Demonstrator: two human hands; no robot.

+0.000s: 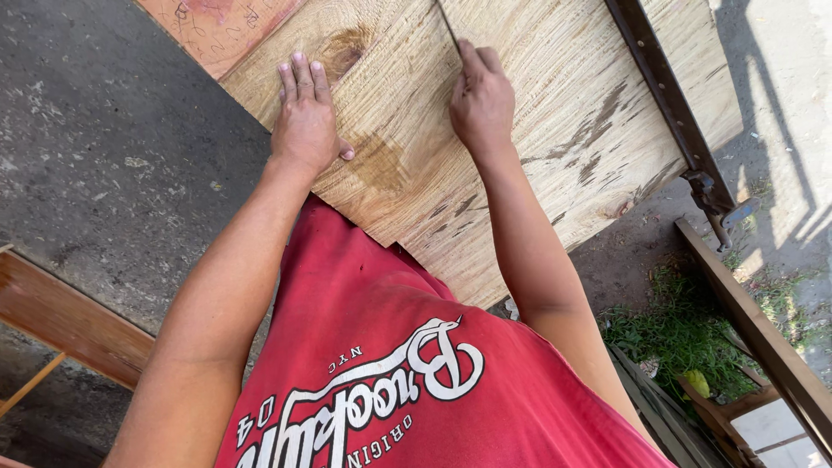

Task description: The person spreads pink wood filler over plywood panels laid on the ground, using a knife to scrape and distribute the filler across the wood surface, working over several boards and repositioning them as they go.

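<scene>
Right hand (482, 102) pinches a thin dark pencil-like marker (449, 28), its long axis running up-left from the fingertips. Left hand (305, 113) lies flat, fingers together, well to its left. Both rest on the pale, grain-streaked wooden board (555, 113), a dark metal bar clamp (672, 108) along its right edge.

The wood board (520, 113) is light tan with wavy brown lines and dark spots, the shirt (381, 364) is red with white letters, and the ground (113, 147) is grey.
</scene>
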